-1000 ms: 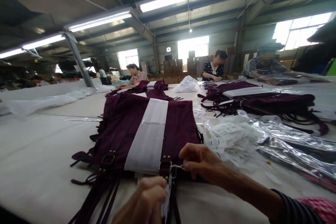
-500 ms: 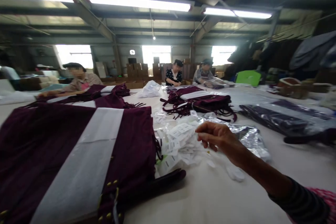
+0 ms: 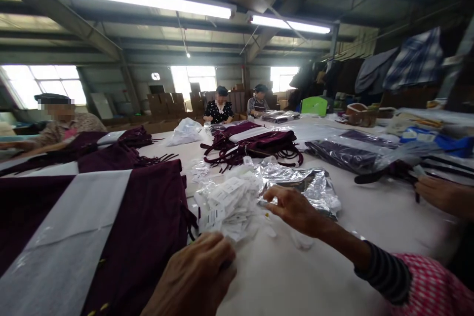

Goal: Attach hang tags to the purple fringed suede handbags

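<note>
In the lower middle, my left hand (image 3: 198,269) shows its back, with the fingers curled under beside the near maroon fabric bag (image 3: 148,227). What it holds, if anything, is hidden. A broad white paper band (image 3: 85,222) wraps that bag. My right hand (image 3: 292,207) comes in from the right with its fingers bent in a pinch. It hovers at the right edge of a loose pile of white printed labels (image 3: 231,197); anything between its fingertips is too small to name. A crumpled clear plastic bag (image 3: 314,187) lies just behind it.
More maroon bags (image 3: 255,140) lie across the white table (image 3: 274,276). Plastic-wrapped dark bags (image 3: 351,148) are on the right, where another person's hand (image 3: 442,195) grips a strap or tag. Several co-workers sit beyond, near a green plastic chair back (image 3: 314,105).
The view has turned to the right. My left hand has come into the picture at the bottom. My right hand stays beside the labels, and another person's hand now shows at right.
</note>
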Motion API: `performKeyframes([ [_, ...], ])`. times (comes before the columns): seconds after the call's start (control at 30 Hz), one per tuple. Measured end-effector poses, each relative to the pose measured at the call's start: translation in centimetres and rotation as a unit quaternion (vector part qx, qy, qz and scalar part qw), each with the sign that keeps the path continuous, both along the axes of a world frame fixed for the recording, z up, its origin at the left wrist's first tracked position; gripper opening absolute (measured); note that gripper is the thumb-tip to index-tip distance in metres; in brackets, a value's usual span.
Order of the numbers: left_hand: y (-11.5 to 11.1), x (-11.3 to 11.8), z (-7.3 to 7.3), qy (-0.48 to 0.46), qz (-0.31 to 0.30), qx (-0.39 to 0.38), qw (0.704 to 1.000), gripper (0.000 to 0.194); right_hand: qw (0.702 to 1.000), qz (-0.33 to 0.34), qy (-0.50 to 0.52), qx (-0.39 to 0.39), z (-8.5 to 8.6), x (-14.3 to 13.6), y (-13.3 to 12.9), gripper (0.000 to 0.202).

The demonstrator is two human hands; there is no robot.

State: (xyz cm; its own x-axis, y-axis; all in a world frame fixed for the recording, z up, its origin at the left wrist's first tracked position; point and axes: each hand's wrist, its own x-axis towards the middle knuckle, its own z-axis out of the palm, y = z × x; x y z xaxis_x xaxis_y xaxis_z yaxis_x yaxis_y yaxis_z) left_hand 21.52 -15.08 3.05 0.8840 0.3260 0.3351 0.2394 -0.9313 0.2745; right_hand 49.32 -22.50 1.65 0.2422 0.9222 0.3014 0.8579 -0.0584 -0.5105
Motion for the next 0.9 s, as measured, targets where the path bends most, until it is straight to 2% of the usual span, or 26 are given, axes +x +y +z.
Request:
performKeyframes([
  [0.07,1.6,2.3,0.3,-0.013,0.044,-0.028,0.999,0.012,1.000,0.001,-0.026,-0.007,-0.7,-0.3,1.1,0.013],
  [0.13,2.5,4.5,0.7,-0.038,0.058,-0.034,0.997,0.018,1.000,0.003,-0.027,-0.015,-1.3,-0.4,1.9,0.009],
  [0.23,3.3,8.0,1.0,-0.037,0.053,-0.052,0.997,0.020,1.000,0.014,-0.001,-0.003,-2.1,-0.6,2.3,0.005],
  [0.37,4.1,11.3,0.6,-0.036,0.040,-0.133,0.990,0.009,0.998,0.037,0.028,0.050,-3.1,-0.5,1.8,0.011],
  [0.47,4.7,12.0,0.2,-0.031,0.043,-0.187,0.981,0.018,0.997,0.034,0.029,0.063,-3.8,-0.1,1.3,0.005],
  [0.63,5.7,12.1,-0.8,-0.038,0.044,-0.331,0.942,0.024,1.000,-0.012,0.006,-0.005,-5.1,0.3,1.2,0.005],
  [0.73,6.0,12.3,-2.0,-0.082,0.088,-0.412,0.903,0.021,0.999,-0.011,-0.031,0.002,-5.7,0.1,1.4,0.009],
  [0.9,6.0,12.7,-3.9,-0.165,0.170,-0.522,0.819,0.027,0.998,-0.007,-0.064,0.015,-6.4,-0.2,1.5,0.010],
])
